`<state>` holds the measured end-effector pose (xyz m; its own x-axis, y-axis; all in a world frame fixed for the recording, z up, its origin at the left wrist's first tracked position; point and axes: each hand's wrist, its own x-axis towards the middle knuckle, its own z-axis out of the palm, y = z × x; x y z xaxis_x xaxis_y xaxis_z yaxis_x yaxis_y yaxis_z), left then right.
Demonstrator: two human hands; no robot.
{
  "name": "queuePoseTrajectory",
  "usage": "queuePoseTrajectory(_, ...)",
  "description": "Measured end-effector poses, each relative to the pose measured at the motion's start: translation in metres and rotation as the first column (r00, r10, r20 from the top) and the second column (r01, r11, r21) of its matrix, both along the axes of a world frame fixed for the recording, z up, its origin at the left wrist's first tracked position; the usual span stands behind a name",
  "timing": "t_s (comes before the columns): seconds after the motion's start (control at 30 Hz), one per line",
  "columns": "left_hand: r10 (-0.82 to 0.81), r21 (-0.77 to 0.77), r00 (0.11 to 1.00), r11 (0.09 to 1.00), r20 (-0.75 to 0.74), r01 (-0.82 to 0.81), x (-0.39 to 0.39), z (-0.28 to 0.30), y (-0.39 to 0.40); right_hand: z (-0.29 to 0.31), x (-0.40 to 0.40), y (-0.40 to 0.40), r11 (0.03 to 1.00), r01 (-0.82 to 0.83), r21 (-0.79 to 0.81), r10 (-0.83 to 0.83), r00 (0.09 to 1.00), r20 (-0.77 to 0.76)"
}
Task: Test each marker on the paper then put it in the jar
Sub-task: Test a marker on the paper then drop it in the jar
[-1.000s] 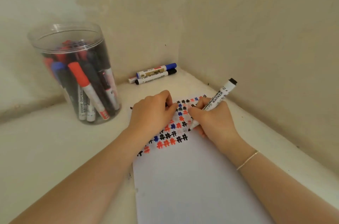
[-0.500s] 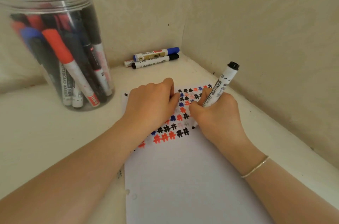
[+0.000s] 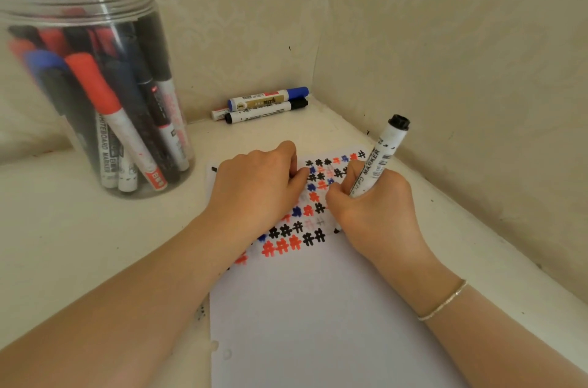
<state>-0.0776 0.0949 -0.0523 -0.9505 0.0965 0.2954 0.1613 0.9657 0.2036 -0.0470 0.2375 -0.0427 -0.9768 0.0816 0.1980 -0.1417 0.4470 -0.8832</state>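
A white paper sheet lies on the pale shelf, its far end covered with rows of black, red and blue hash marks. My right hand grips an uncapped black whiteboard marker, whose tip touches the paper beside the last black mark. My left hand rests on the marked area with its fingers curled under; whatever is inside them is hidden. At the far left stands a clear plastic jar with several red, blue and black markers in it.
Three capped markers lie against the back wall in the corner: a blue one, a black one and a partly hidden third. Walls close off the shelf at the back and right. A bracelet sits on my right wrist.
The view has moved closer and left, so the jar looms larger. My right hand has shifted slightly toward me along the row of marks, with the marker tip down; my left hand stays put.
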Motion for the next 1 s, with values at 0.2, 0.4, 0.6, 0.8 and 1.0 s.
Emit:
queuePoseTrajectory(0.2, 0.004, -0.001, 1.0, 1.0, -0.007, -0.004, -0.001, 0.001, 0.0, 0.004, -0.001, 0.001, 0.991, -0.004, -0.131, 0.018, 0.995, 0.102)
queuePoseTrajectory(0.4, 0.01, -0.004, 1.0, 1.0, 0.006, -0.01, -0.001, 0.002, 0.0, 0.004, -0.001, 0.002, 0.996, -0.072, -0.056, 0.078, 0.988, 0.13)
queuePoseTrajectory(0.6, 0.015, 0.008, 1.0, 1.0, 0.015, -0.015, 0.0, 0.002, 0.0, 0.002, -0.004, 0.001, 0.995, 0.011, -0.097, -0.005, 0.998, 0.06)
queuePoseTrajectory(0.8, 0.014, 0.007, 1.0, 1.0, 0.022, -0.014, 0.0, 0.004, 0.001, 0.0, -0.001, 0.001, 0.998, -0.06, -0.01, 0.06, 0.997, 0.046)
queuePoseTrajectory(1.0, -0.086, 0.209, 0.995, 0.974, -0.041, 0.092, 0.005, 0.005, -0.002, 0.005, -0.009, 0.013, 0.857, 0.037, -0.513, -0.004, 0.998, 0.066)
